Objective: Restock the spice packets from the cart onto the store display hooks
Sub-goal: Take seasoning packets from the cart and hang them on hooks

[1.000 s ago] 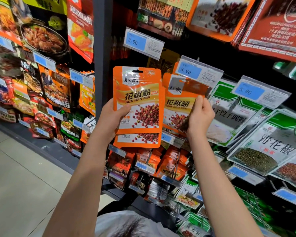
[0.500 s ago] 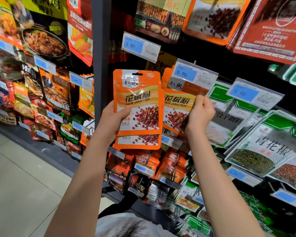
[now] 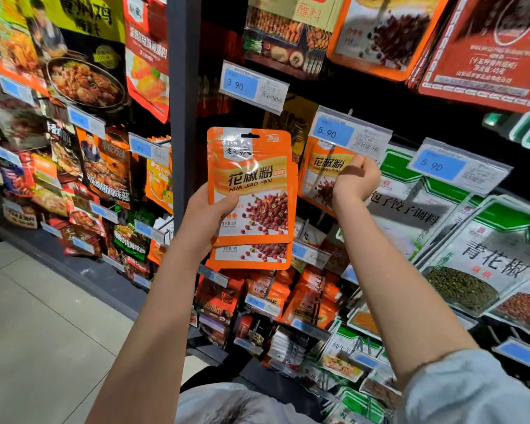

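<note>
Stack [image 3: 251, 191] of orange spice packets sits in the left hand [image 3: 208, 221], raised in front of the display just right of the dark post [image 3: 182, 102]. The front packet of the stack stands upright: long axis vertical, hang hole at the top, printed face toward the camera. A second packet lies behind it, offset downward, so that its lower edge shows below the first. The left thumb [image 3: 227, 200] presses across the lower left corner of the front face; the remaining fingers pass behind the stack and are hidden. To the right, a single orange packet [image 3: 322, 172] of the same kind hangs against the display, directly below a price tag [image 3: 346, 133] marked 5.90. Its long axis is close to vertical, its printed face is outward, and its top edge is hidden behind the tag, so whether it is seated on a hook cannot be determined. The right hand [image 3: 354, 182] is at this packet's upper right edge, fingers curled tightly and gripping that edge. Stack and packet are near each other but apart. Green-and-white pouches [image 3: 410, 209] hang just right of the right hand.
</note>
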`<action>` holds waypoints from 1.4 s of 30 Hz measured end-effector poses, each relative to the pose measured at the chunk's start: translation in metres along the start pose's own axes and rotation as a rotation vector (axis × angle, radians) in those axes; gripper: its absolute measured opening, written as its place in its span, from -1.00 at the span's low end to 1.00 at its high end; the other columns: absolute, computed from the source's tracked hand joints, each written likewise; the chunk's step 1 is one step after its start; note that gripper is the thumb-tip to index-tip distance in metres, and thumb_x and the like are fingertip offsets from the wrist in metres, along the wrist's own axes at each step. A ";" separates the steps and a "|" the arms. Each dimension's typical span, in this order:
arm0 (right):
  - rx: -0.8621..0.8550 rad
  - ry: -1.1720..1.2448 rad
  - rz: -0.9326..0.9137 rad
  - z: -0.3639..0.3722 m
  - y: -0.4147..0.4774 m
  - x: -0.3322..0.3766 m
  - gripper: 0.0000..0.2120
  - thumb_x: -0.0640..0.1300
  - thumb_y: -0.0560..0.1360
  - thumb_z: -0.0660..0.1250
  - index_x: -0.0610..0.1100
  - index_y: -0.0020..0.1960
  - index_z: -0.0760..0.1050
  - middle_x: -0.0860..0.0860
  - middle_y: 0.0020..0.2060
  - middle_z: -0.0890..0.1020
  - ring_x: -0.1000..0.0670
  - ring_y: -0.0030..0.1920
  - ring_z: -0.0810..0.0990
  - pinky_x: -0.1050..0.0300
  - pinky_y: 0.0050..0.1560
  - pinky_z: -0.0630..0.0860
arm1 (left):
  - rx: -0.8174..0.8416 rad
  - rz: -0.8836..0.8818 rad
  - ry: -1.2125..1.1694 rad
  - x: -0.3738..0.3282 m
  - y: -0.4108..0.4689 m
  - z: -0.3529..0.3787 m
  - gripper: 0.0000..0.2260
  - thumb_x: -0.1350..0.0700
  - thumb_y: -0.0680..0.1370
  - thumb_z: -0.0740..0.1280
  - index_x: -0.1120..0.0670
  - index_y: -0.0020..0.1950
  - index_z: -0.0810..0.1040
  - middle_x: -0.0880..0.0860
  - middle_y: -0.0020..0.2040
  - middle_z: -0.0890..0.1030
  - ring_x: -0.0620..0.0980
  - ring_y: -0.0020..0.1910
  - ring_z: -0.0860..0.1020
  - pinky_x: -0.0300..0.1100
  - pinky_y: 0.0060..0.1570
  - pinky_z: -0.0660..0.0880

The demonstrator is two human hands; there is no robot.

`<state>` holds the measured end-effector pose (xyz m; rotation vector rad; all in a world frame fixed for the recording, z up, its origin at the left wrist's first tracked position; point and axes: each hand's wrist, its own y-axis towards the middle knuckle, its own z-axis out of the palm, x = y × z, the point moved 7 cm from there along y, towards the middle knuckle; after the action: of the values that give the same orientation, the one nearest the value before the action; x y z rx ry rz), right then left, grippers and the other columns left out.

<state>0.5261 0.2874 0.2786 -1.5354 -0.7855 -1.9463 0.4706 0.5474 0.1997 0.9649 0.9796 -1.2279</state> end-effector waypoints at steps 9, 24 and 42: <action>0.146 -0.285 -0.078 -0.002 -0.026 -0.031 -0.73 -0.20 0.60 0.20 -0.21 0.28 0.38 -0.12 0.20 0.53 -0.02 0.01 0.54 0.33 -0.10 0.48 | -0.012 -0.036 -0.047 0.004 0.001 0.002 -0.85 0.18 0.60 0.30 -0.03 0.12 0.50 0.00 0.01 0.68 0.00 -0.05 0.67 -0.05 -0.14 0.60; 0.463 -0.145 0.107 -0.017 -0.051 -0.045 -0.78 -0.01 0.61 0.20 -0.05 -0.01 0.60 -0.04 0.03 0.67 -0.10 0.12 0.61 -0.14 0.26 0.48 | 0.050 -0.043 -0.049 0.012 0.008 0.026 -0.79 0.21 0.61 0.28 -0.03 0.18 0.52 0.00 0.13 0.65 0.01 0.13 0.61 -0.02 0.12 0.54; 0.199 -0.103 -0.227 -0.023 -0.015 -0.001 -0.73 -0.14 0.63 0.15 -0.20 -0.23 0.37 -0.06 -0.35 0.33 0.06 -0.34 0.24 0.16 -0.35 0.17 | -0.046 -0.051 -0.064 0.009 0.012 0.010 -0.83 0.21 0.60 0.30 -0.04 0.11 0.54 0.02 0.08 0.67 0.07 0.10 0.63 0.14 0.13 0.54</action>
<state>0.4998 0.2813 0.2717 -1.4886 -1.2054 -1.8890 0.4837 0.5364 0.1949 0.8643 0.9832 -1.2653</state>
